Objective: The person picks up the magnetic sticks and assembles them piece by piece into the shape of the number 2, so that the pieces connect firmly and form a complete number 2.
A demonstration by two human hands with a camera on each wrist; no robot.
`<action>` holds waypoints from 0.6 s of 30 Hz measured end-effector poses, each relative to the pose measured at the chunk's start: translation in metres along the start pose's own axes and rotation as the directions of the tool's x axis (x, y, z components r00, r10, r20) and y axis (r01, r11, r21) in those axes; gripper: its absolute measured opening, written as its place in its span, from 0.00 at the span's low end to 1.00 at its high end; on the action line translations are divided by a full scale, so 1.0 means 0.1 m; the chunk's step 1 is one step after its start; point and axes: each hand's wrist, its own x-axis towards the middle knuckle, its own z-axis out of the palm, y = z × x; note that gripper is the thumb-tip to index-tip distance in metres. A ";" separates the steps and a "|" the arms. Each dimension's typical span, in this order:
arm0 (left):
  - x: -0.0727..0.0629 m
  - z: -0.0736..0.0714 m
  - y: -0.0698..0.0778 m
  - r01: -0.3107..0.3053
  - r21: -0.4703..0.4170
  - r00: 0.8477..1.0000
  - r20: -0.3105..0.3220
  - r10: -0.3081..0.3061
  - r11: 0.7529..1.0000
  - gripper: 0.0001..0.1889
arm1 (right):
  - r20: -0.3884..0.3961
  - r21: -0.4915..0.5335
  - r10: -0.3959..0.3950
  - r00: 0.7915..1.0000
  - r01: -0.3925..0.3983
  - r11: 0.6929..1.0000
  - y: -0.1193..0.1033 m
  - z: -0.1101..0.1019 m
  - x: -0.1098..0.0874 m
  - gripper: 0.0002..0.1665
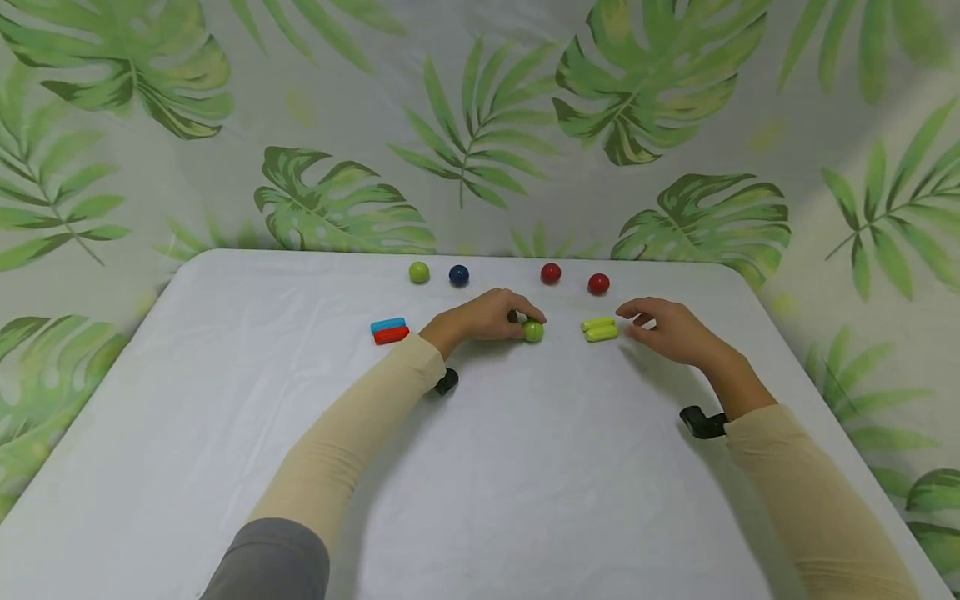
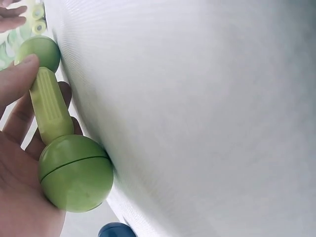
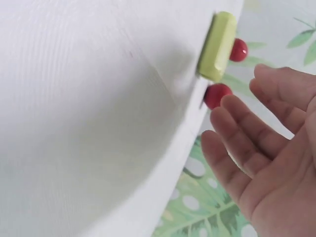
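Left grip (image 1: 487, 315) holds a green, ball-ended, plastic-looking dumbbell (image 2: 51, 106); right grip (image 1: 666, 329) relaxed, empty. Advised: support dumbbell centrally, level, against rolling.

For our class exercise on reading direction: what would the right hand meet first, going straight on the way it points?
The right hand would probably meet the yellow-green sticks first; its height above the table is unclear, so it might pass over them.

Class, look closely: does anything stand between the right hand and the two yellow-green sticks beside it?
Nothing visible does: in the head view, the right hand is right beside the yellow-green sticks, and the red balls lie farther back.
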 end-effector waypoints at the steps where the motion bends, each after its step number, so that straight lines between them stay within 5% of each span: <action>1: 0.00 0.00 0.00 0.003 -0.004 1.000 -0.001 -0.003 1.000 0.20 | -0.002 0.001 -0.004 1.000 0.004 1.000 0.00 0.02 0.03 0.19; 10: 0.01 -0.01 -0.02 0.015 -0.022 1.000 -0.001 -0.015 1.000 0.20 | 0.007 0.014 0.034 0.999 -0.034 0.999 -0.02 0.11 0.27 0.19; 18: 0.01 0.00 -0.02 0.023 -0.031 1.000 0.009 -0.023 0.999 0.20 | 0.105 0.006 0.141 0.984 -0.142 0.990 -0.04 0.18 0.42 0.20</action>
